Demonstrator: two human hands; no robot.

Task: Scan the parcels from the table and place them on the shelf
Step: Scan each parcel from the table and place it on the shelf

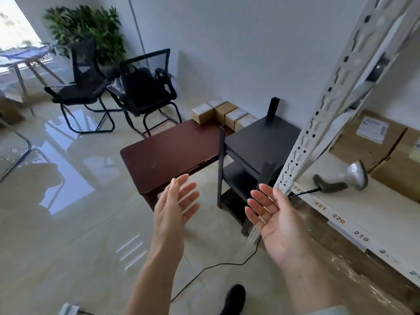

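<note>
My left hand (175, 208): raised before me, fingers straight and spread, holding nothing. My right hand (272, 219): raised alongside, palm up, fingers relaxed, likewise holding nothing. The two hands are apart, touching neither each other nor any object.

Counter (163, 155): dark reddish-brown top, standing on the glossy tiled floor ahead of my hands.

Parcels (223, 112): a row of small brown boxes with white labels, at the far end of the counter beside the wall, touching one another.

Black rack (256, 142): small, tiered, just right of the counter; I see nothing lying on its top.

Shelf (354, 208): white metal with a perforated upright post, at my right; numbered tags 221, 220, 219 along its front edge. On this level: large cardboard boxes (372, 137), one with a white label, set toward the back; a grey scanner (343, 178) lying on its side in front of them, its black cable running over the edge to the floor.

Two black mesh chairs (113, 87): well behind the counter, before a green plant (86, 28).
</note>
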